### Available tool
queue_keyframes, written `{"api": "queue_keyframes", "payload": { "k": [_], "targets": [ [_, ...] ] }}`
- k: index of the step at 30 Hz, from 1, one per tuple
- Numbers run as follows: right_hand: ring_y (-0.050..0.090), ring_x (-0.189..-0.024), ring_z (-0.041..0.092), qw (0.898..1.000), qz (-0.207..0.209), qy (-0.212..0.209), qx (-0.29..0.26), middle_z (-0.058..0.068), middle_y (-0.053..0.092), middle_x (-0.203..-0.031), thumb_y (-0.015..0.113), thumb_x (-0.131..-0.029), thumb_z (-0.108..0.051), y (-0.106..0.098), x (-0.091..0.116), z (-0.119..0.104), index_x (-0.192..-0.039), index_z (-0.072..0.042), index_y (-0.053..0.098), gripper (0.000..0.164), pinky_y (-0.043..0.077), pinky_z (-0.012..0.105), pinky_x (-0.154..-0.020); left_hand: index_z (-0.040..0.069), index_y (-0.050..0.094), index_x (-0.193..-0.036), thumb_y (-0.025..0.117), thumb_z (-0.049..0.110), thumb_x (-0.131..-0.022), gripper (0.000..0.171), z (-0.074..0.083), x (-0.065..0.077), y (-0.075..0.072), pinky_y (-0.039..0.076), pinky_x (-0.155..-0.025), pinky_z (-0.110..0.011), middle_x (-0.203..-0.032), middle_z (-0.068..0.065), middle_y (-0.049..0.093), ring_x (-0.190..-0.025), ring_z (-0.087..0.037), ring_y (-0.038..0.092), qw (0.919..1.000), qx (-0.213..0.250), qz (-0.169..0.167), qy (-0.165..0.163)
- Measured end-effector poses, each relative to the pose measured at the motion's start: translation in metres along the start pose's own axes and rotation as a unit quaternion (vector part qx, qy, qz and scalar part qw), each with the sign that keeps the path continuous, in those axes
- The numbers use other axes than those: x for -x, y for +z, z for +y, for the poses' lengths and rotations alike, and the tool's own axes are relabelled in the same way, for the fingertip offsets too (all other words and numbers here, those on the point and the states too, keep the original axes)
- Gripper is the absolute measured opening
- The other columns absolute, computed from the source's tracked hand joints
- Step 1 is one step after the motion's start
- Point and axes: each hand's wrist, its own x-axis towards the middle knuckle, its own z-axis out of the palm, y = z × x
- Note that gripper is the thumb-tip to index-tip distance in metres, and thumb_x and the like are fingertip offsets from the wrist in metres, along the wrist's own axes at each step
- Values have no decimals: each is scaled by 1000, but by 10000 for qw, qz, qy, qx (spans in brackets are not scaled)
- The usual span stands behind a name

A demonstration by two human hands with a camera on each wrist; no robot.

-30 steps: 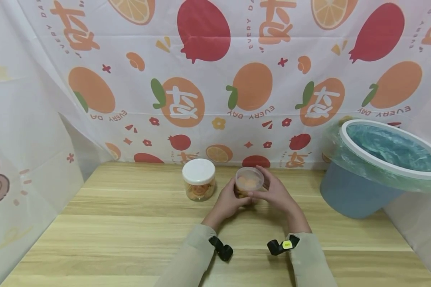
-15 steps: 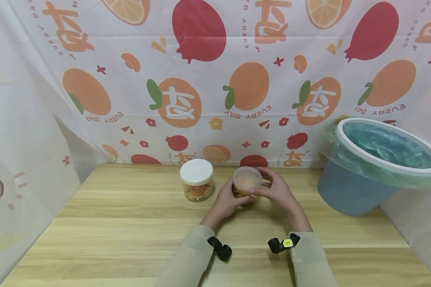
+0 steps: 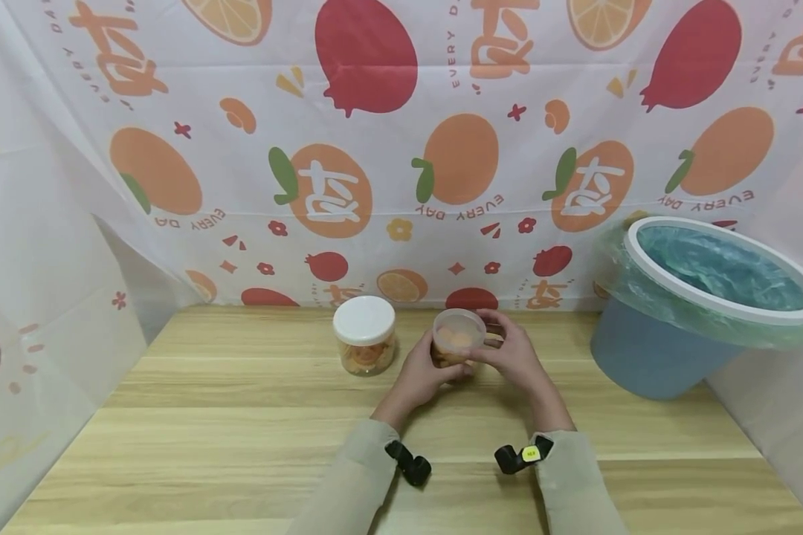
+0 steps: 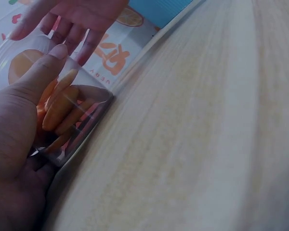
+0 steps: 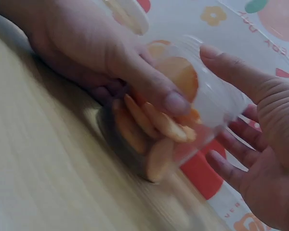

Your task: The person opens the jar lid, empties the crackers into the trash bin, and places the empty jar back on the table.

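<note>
A small clear jar (image 3: pixel 456 336) with orange slices inside is tilted on the wooden table (image 3: pixel 241 431), held between both hands. My left hand (image 3: pixel 424 371) grips its side, the thumb (image 5: pixel 154 91) lying across the wall. My right hand (image 3: pixel 511 355) curls round the jar's top end, thumb (image 5: pixel 231 72) above and fingers (image 5: pixel 231 168) below. In the left wrist view the jar (image 4: pixel 62 110) lies in my left palm (image 4: pixel 14 139), with the right hand's fingers (image 4: pixel 72 24) beyond it. I cannot tell whether a clear lid sits on this jar.
A second jar (image 3: pixel 364 336) with a white lid and orange slices stands just left of the hands. A blue bin (image 3: pixel 676 349) with a green liner leans at the table's right end. Printed fruit cloth (image 3: pixel 401 148) hangs behind and at the sides.
Both hands keep hold of the clear jar in the same place near the table's back. Only the view has shifted slightly.
</note>
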Motion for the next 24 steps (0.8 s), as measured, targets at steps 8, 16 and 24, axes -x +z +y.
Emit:
{"api": "queue_keyframes", "payload": {
  "k": [8, 16, 24],
  "targets": [
    [40, -144, 34, 9996, 231, 154, -61, 7, 37, -158, 89, -78, -30, 20, -1, -3, -155, -23, 35, 94, 38, 58, -116, 18, 40, -152, 86, 25, -81, 85, -1, 0, -1, 45, -110, -42, -143, -6, 57, -127, -21, 56, 9998, -118, 27, 155],
    [36, -146, 30, 9982, 527, 64, -266, 6, 30, -165, 90, -75, -27, 31, -2, 1, -158, -26, 30, 102, 33, 58, -119, 17, 42, -151, 85, 29, -82, 82, -4, 1, 0, 44, -110, -43, -143, -6, 58, -129, -20, 55, 9995, -260, 80, 156],
    [42, -138, 29, 9952, 858, 130, -453, -1, 38, -160, 92, -73, -29, 46, -3, 1, -157, -28, 33, 102, 36, 51, -113, 14, 42, -151, 81, 25, -85, 78, -3, 2, 0, 44, -112, -44, -144, -9, 57, -131, -23, 54, 9994, -287, 113, 171]
  ]
}}
